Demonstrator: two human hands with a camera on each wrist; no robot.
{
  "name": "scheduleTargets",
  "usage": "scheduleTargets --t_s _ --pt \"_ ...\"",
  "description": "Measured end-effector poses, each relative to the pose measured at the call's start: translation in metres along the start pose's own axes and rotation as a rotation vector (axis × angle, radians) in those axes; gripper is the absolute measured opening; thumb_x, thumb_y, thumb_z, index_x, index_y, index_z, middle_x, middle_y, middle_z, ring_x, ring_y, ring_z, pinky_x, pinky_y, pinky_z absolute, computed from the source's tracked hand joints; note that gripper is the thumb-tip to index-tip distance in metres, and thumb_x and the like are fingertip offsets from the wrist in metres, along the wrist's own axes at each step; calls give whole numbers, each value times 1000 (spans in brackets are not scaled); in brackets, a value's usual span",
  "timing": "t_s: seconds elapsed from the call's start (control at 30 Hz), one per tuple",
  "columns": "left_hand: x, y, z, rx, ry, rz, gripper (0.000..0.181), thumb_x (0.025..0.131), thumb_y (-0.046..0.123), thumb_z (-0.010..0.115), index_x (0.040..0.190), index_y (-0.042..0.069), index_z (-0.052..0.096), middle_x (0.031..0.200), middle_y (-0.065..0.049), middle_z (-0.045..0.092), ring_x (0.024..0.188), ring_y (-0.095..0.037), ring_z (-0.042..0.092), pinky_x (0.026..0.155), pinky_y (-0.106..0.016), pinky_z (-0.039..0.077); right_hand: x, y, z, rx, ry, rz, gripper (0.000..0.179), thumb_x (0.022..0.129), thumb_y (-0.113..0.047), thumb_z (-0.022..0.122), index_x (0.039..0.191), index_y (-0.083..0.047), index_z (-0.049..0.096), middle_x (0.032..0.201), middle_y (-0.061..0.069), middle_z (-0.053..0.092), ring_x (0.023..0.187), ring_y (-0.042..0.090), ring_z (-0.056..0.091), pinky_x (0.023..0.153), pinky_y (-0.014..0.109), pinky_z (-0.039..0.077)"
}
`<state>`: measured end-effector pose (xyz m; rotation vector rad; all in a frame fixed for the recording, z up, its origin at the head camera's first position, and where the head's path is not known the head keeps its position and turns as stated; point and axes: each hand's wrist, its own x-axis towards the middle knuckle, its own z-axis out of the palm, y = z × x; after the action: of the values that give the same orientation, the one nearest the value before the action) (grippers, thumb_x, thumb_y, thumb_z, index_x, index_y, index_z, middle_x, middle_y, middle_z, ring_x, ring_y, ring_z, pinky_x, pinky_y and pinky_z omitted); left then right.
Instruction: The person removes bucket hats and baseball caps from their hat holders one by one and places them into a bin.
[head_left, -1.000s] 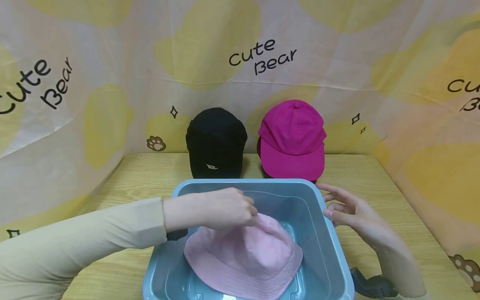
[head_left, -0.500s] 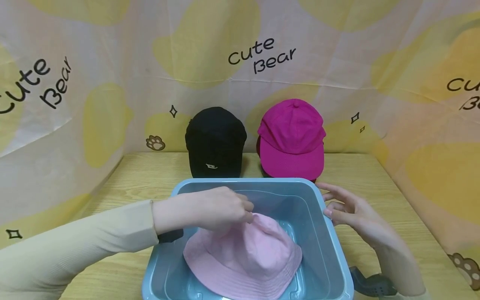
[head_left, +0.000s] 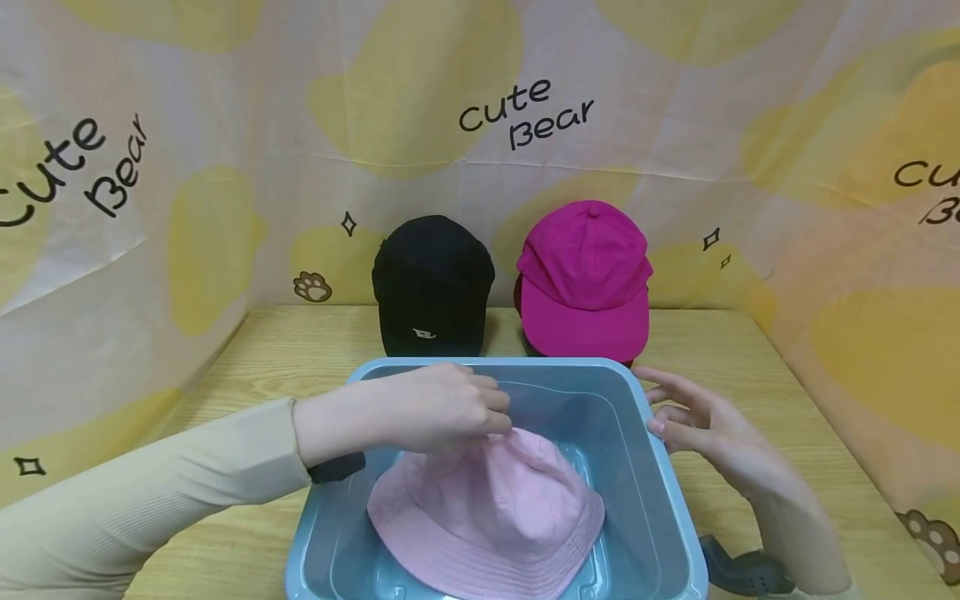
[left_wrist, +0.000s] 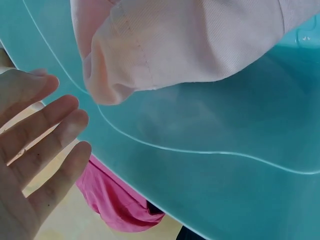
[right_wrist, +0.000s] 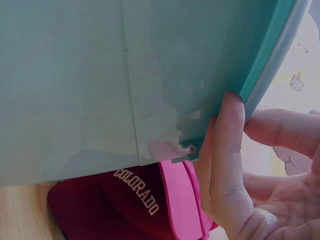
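A pale pink bucket hat [head_left: 525, 517] sits in the light blue plastic basin [head_left: 682, 525], its crown up and its brim slanting toward the near side. Over the basin, beside the top of the crown, is my left hand [head_left: 442, 408]. From the left wrist, the fingers of that hand [left_wrist: 42, 145] look loosely bent and hold nothing, with a gap between them and the hat [left_wrist: 185, 45]. My right hand [head_left: 701, 421] grips the basin's right rim near the far corner. In the right wrist view, thumb and fingers [right_wrist: 230, 145] pinch that rim.
Behind the basin stand a black cap [head_left: 433, 283] and a bright pink cap [head_left: 588, 275]. A dark red cap lettered COLORADO [right_wrist: 120, 200] shows under the pink one. All is on a wooden table [head_left: 742, 358], with a patterned cloth [head_left: 405, 92] behind and at both sides.
My left hand has come away slightly from the hat's crown, and its forearm has drawn back to the left. The hat, basin and right hand stay put.
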<state>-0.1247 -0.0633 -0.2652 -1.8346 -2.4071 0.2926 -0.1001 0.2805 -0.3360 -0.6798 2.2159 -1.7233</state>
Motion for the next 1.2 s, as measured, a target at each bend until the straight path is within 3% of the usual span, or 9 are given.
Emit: scheduleTargets --t_s 0.4,0.63,1.03,1.2 --pt "-2 -8 -6 28 110 -26 11 85 25 71 95 23 69 86 10 64 80 -7 57 68 -21 46 2 4 -4 5 -5 -7 56 95 1 47 148 -8 32 117 3 58 85 18 68 76 33 56" --pt "-7 -13 -8 74 199 -35 8 85 22 71 92 22 68 82 9 62 76 -8 55 60 -19 42 2 4 -5 -2 -2 -11 56 95 2 47 148 -7 32 116 5 57 84 16 68 76 33 56" --pt "-15 -26 -4 123 357 -77 13 83 17 71 95 19 69 87 7 66 76 -10 58 61 -20 46 3 2 -5 -4 -1 -3 54 95 1 48 147 -5 33 116 7 57 82 17 69 75 33 55" --pt "-17 -35 -4 161 394 -107 15 81 16 72 96 18 69 88 7 66 77 -11 59 62 -21 48 2 3 -6 2 -2 -10 55 95 2 48 147 -4 32 117 8 57 83 16 69 74 34 55"
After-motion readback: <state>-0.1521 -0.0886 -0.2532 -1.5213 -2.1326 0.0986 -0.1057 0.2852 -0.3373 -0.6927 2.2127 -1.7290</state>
